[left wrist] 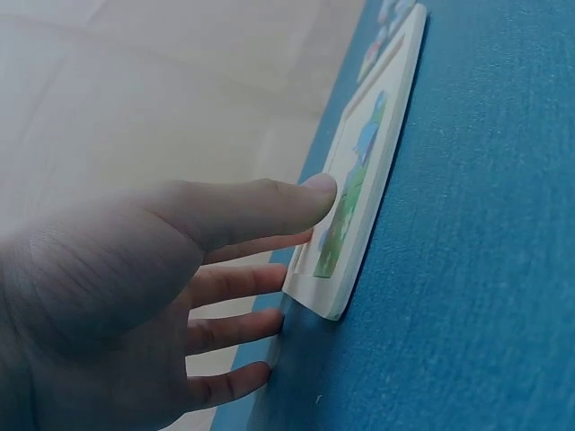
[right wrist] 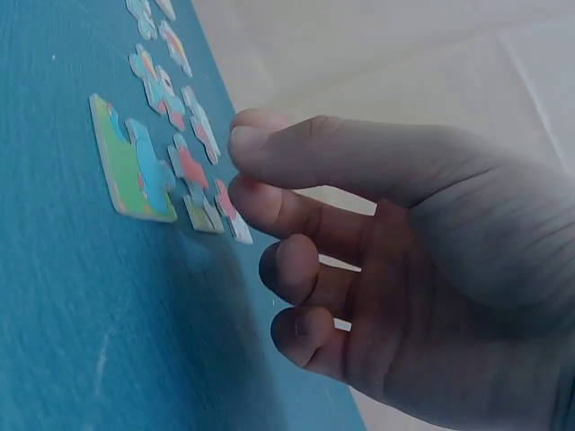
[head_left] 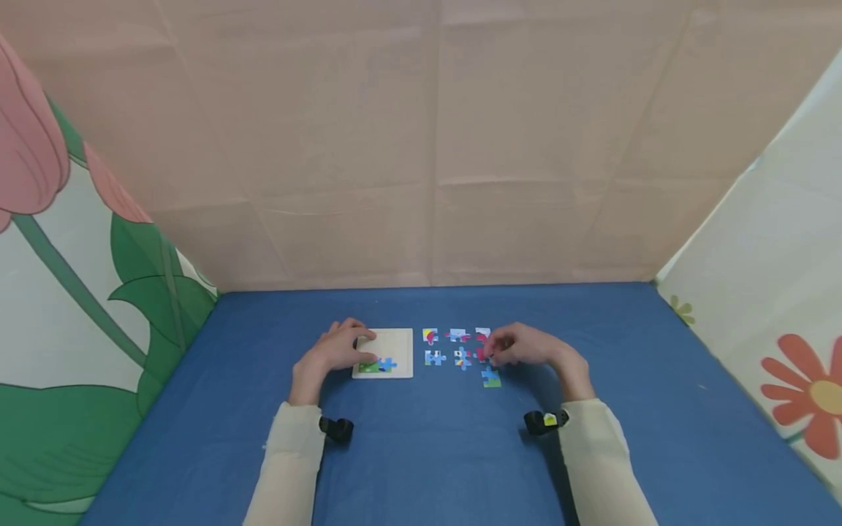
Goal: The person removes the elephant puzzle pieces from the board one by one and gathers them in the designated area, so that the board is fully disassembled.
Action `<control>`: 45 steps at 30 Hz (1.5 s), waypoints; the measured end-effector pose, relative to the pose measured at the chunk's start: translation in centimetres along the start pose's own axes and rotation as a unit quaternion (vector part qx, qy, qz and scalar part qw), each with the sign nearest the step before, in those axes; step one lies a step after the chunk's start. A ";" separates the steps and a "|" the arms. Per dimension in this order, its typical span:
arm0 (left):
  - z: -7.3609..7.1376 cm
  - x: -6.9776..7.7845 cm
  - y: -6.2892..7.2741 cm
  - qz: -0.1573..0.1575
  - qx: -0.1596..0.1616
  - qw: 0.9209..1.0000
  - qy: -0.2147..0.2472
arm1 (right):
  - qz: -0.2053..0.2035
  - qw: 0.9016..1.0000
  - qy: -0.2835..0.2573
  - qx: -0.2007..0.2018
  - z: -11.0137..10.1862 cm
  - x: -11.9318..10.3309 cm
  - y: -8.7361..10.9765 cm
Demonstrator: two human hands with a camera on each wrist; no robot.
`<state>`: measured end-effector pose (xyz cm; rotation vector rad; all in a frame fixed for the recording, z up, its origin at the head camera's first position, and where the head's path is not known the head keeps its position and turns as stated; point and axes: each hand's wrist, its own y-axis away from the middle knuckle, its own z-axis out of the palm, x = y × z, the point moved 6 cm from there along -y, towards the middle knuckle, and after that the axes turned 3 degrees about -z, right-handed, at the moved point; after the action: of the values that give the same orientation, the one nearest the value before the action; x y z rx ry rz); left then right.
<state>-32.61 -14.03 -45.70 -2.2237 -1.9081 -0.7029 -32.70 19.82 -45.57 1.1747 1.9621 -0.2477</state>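
A pale square puzzle board [head_left: 397, 347] lies on the blue table, with joined green and blue jigsaw pieces [head_left: 384, 364] along its near edge. My left hand [head_left: 338, 347] rests at the board's left side; in the left wrist view its thumb [left wrist: 316, 197] lies over the board and the straight fingers reach its edge. My right hand [head_left: 522, 345] hovers by the right end of the loose pieces, partly covering a red one [head_left: 480, 355]. Its fingers [right wrist: 295, 269] are loosely curled, thumb near the index finger, with nothing visible between them. A green-and-blue piece [head_left: 490, 378] lies just below that hand.
Several loose jigsaw pieces [head_left: 435, 358] lie in rows right of the board. A blue cloth [head_left: 434, 453] covers the table. Behind stands a beige fabric wall [head_left: 427, 183], with flower-printed panels [head_left: 737, 351] at the sides.
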 end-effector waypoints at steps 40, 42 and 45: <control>0.3 0.1 -0.6 -0.011 -0.001 1.000 0.009 | -0.120 0.991 0.054 0.028 4.9 -6.8 -5.7; 0.4 0.2 -0.6 -0.013 -0.002 1.000 0.011 | -0.123 0.990 0.059 0.025 5.2 -7.0 -6.1; 0.4 0.2 -0.6 -0.014 -0.001 1.000 0.009 | -0.125 0.990 0.069 0.023 5.5 -7.4 -6.7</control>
<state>-33.11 -13.60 -46.09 -2.1877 -1.9349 -0.7279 -33.39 8.42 -45.27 0.9964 2.2382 -0.3507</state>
